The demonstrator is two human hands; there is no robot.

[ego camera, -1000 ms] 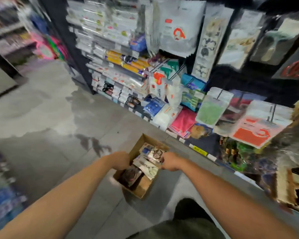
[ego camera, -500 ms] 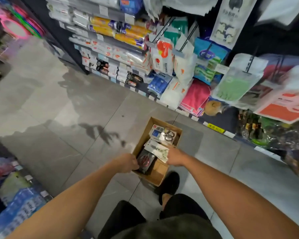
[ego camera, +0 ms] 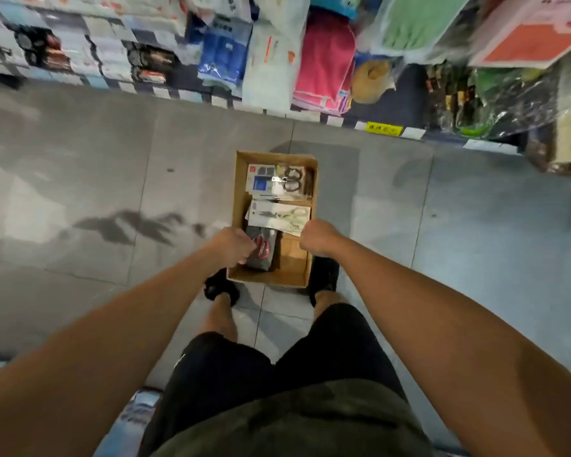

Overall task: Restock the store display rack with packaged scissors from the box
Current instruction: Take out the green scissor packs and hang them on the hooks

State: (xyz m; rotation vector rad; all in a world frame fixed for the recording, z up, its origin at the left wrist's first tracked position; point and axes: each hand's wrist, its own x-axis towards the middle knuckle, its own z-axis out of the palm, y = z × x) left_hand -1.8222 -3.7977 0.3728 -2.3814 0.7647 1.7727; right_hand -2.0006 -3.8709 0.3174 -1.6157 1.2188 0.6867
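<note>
Packaged scissors lie in an open cardboard box (ego camera: 239, 179) at the middle of the view, on or just above the grey tiled floor (ego camera: 80, 166); I cannot tell whether it rests there. At the box's 12 o'clock end is a pack of black-handled scissors (ego camera: 290, 183), and behind a cardboard divider at its centre is a pale pack of light-green-handled scissors (ego camera: 279, 218). Toward 7 o'clock lies a dark pack with red handles (ego camera: 261, 251).

The left hand (ego camera: 234, 245) is at the box's 8 o'clock side, with its fingers curled over the left wall and touching the dark pack. The right hand (ego camera: 317, 237) is at 3 o'clock, clenched over the right wall just beside the pale pack's corner. Its fingertips are hidden underneath.

Two black shoes (ego camera: 220, 287) stand at the box's 6 o'clock edge, one by each near corner. The display rack (ego camera: 330, 121) runs across 12 o'clock, well apart from the box. It carries a yellow shelf label (ego camera: 384, 129), pink cloths (ego camera: 323, 57) and a blue packet (ego camera: 223, 54).
</note>
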